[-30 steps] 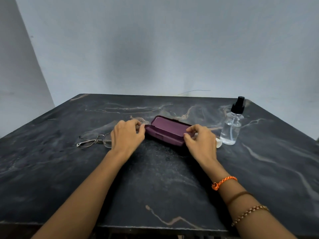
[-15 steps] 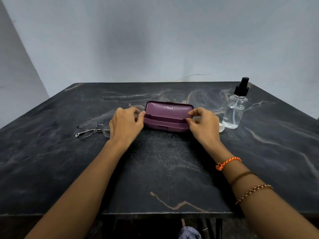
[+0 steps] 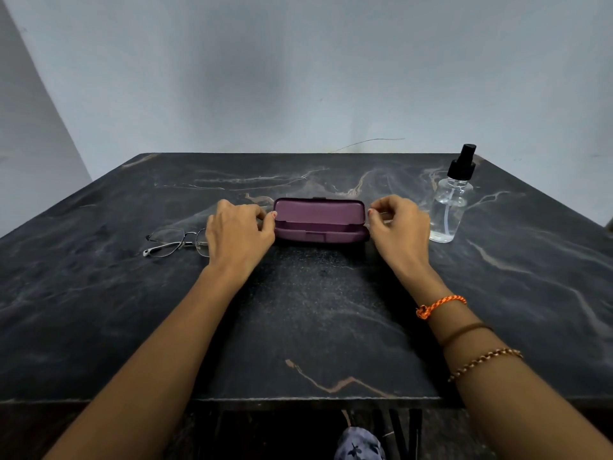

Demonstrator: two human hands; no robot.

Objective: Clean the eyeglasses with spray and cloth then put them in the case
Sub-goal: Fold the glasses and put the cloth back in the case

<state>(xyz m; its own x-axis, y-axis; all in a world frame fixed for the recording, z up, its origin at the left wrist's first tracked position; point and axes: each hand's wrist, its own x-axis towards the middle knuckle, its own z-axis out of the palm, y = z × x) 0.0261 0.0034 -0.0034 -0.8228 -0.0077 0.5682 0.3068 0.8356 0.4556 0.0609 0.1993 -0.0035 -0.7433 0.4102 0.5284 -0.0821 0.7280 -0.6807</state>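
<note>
A purple eyeglass case (image 3: 320, 234) lies in the middle of the dark marble table (image 3: 315, 320), its lid standing up and its inside facing me. My left hand (image 3: 237, 232) pinches the case's left end. At the right end, my right hand (image 3: 399, 224) has its fingertips on the lid's edge. Thin metal-framed eyeglasses (image 3: 175, 242) lie unfolded on the table just left of my left hand, partly hidden behind it. A clear spray bottle (image 3: 449, 210) with a black pump top stands upright right of my right hand. No cloth is in sight.
A pale wall rises behind the table's far edge. The table's front edge runs across the bottom of the view, with dark frame parts and a patterned bit of fabric (image 3: 360, 444) below it. Bracelets circle my right wrist (image 3: 441, 305).
The case has been turned square to me and its lid has swung up from shut to wide open. Both hands have spread apart to the case's two ends.
</note>
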